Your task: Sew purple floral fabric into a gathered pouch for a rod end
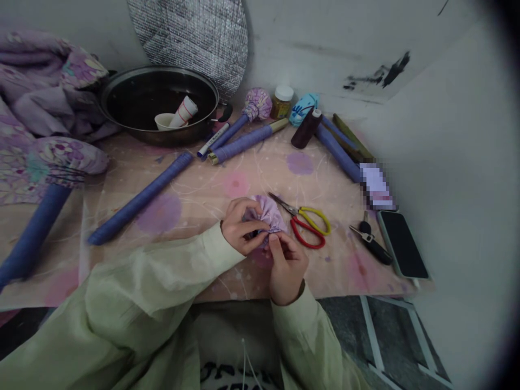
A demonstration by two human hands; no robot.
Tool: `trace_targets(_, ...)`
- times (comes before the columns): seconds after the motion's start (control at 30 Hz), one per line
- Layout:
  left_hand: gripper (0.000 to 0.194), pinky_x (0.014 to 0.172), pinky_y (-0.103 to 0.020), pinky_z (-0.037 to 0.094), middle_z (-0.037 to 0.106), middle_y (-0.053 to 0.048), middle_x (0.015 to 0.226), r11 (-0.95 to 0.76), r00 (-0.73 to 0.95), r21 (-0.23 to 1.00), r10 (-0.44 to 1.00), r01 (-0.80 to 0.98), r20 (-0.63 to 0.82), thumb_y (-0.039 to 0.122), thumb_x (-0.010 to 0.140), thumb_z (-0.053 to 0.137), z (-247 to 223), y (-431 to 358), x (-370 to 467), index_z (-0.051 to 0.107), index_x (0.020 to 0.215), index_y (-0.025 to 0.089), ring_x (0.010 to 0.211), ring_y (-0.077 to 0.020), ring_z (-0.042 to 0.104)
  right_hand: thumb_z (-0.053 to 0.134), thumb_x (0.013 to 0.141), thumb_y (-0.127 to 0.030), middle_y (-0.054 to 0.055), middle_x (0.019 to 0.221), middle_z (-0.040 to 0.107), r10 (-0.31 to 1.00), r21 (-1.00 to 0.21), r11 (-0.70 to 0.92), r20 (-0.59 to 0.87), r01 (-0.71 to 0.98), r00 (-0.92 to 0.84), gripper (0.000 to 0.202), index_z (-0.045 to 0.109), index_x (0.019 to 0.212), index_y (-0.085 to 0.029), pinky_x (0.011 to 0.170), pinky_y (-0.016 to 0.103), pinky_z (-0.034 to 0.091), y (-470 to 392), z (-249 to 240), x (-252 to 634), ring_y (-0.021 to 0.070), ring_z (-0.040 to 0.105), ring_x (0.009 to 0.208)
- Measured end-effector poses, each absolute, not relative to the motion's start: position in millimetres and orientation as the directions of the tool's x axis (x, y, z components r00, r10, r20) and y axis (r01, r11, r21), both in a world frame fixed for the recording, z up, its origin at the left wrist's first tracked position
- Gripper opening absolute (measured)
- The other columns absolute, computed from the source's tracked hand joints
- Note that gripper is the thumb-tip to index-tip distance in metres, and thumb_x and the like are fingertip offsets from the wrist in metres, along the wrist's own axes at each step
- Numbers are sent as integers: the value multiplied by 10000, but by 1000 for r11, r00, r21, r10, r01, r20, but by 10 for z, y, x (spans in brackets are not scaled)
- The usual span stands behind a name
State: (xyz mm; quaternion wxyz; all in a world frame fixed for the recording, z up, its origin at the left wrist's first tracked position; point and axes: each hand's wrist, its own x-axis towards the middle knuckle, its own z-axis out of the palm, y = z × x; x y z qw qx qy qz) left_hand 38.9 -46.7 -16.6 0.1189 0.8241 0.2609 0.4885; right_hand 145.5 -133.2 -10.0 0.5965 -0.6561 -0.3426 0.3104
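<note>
Between my two hands is a bunched piece of lilac fabric [270, 211], gathered into folds near the table's front edge. My left hand [244, 225] grips it from the left, fingers bent over its gathered edge. At the lower right of the fabric, my right hand [288, 265] pinches the same edge between thumb and forefinger. Whether a needle or thread is in that pinch is too small to make out. Just right of the fabric lie scissors [303, 219] with one red and one yellow handle, blades pointing up and left.
Purple wrapped rods [140, 200] lie left and at the back. A black wok [158, 105] holds paper cups. Beside a lidded jar [281, 102] are a dark thread spool [306, 129] and a marker [213, 140]. Keys [370, 238] and a phone [403, 244] lie right, near the wall.
</note>
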Motion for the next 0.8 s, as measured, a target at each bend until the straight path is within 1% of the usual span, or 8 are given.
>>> trace_targets(0.2, 90, 826, -392, 432, 543, -57, 889, -823, 394, 466, 565, 323, 725, 239, 759, 597, -226, -491, 401, 678, 767, 200, 921, -205, 494, 570, 779, -337, 3, 560, 621, 840, -992, -63, 8, 112, 543, 198, 632, 743, -152, 469, 246, 456, -1327, -136, 1494, 118, 553, 492)
trace_targets(0.27, 81, 826, -390, 429, 542, -59, 895, -818, 394, 465, 571, 338, 720, 233, 760, 604, -225, -486, 391, 671, 770, 189, 917, -204, 495, 570, 778, -328, 23, 630, 659, 904, -966, -95, 17, 239, 428, 187, 652, 772, -161, 527, 270, 481, -1345, -80, 1599, 138, 591, 553)
trace_targets(0.33, 77, 826, -390, 425, 540, -60, 900, -821, 392, 457, 567, 342, 724, 232, 758, 609, -226, -478, 380, 667, 769, 183, 916, -204, 497, 601, 755, -314, 40, 717, 692, 963, -883, -102, 29, 458, 270, 165, 678, 813, -180, 607, 310, 496, -1355, 16, 1759, 162, 620, 623)
trace_targets(0.43, 76, 834, -395, 419, 540, -58, 902, -825, 397, 442, 559, 353, 727, 239, 754, 614, -227, -468, 373, 668, 773, 189, 929, -207, 498, 619, 748, -311, 61, 847, 707, 966, -773, -16, 152, 635, 209, 158, 694, 828, -198, 788, 375, 476, -1294, 192, 2019, 206, 634, 835)
trace_targets(0.47, 73, 836, -396, 420, 543, -56, 900, -827, 400, 433, 556, 358, 729, 239, 752, 615, -224, -466, 375, 667, 776, 193, 929, -206, 500, 617, 752, -314, 61, 871, 706, 964, -767, -6, 166, 641, 207, 162, 696, 839, -203, 812, 375, 469, -1248, 245, 2089, 207, 629, 873)
trace_targets(0.53, 65, 826, -389, 431, 551, -51, 893, -842, 412, 399, 529, 362, 742, 232, 748, 618, -215, -466, 383, 662, 783, 200, 916, -200, 506, 624, 744, -335, 45, 840, 711, 976, -782, 21, 152, 623, 158, 160, 701, 807, -211, 768, 346, 482, -1127, 321, 2186, 190, 638, 813)
trace_targets(0.67, 49, 787, -365, 457, 562, -49, 857, -882, 391, 319, 445, 346, 806, 194, 747, 602, -206, -467, 415, 646, 769, 190, 893, -198, 503, 623, 731, -340, 21, 772, 710, 999, -835, -31, -34, 549, 4, 167, 707, 780, -204, 682, 303, 481, -882, 335, 2228, 164, 633, 711)
trace_targets(0.8, 46, 785, -369, 462, 567, -52, 843, -890, 374, 309, 427, 336, 823, 176, 740, 598, -207, -468, 432, 640, 760, 177, 884, -199, 497, 603, 728, -347, 17, 709, 683, 976, -874, -119, -190, 471, -106, 199, 699, 753, -175, 603, 266, 457, -750, 301, 2206, 135, 586, 623)
